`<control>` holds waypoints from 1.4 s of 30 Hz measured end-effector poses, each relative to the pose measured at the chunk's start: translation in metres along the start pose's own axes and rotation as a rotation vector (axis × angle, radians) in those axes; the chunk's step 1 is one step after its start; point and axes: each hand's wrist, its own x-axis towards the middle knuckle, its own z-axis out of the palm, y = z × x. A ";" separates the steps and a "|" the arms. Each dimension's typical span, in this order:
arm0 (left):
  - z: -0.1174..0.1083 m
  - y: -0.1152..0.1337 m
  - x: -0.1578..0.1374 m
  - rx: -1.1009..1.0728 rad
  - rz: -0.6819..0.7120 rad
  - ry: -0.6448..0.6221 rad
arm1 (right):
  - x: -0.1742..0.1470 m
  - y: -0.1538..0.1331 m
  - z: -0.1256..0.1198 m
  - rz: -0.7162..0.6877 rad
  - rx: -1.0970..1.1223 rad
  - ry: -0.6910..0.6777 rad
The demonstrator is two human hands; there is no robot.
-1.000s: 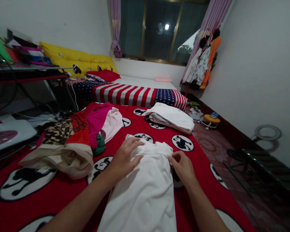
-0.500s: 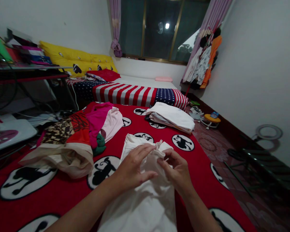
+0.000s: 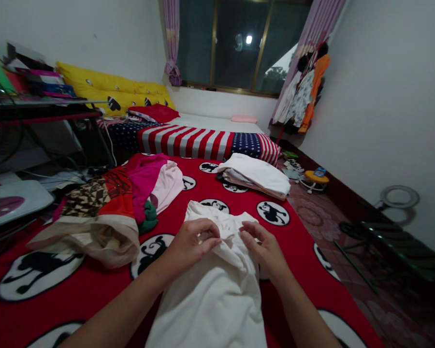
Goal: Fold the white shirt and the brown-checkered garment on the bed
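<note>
A white garment (image 3: 210, 295) lies lengthwise before me on the red blanket, its far end gathered around a collar-like opening. My left hand (image 3: 197, 241) is at the left of this opening, thumb and curled fingers closed on a fold of the cloth. On the opposite side, my right hand (image 3: 263, 244) rests against the garment's edge with its thumb and fingers slightly apart and no cloth visibly pinched. Part of the far end is hidden behind my fingers.
A folded white stack of clothes (image 3: 255, 174) sits at the far right of the red blanket (image 3: 105, 299). Loose coloured clothes (image 3: 118, 198) are heaped on the left. Beyond is a bed with a striped cover (image 3: 188, 140); a dark green folding chair (image 3: 402, 249) stands at right.
The raised collar cloth has been lowered and now lies flatter. My left hand has closed from a spread pose onto the cloth. My right fingers have loosened from their pinch.
</note>
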 end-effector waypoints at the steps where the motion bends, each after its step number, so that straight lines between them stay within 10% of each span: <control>1: 0.000 0.001 0.000 -0.020 -0.013 -0.006 | 0.000 0.002 0.002 0.006 0.030 -0.037; 28: -0.015 0.012 0.000 -0.270 -0.247 -0.202 | -0.016 -0.029 0.009 -0.176 0.090 0.055; 42: -0.015 0.010 0.001 -0.504 -0.496 0.036 | -0.024 -0.049 -0.014 -0.062 0.014 -0.595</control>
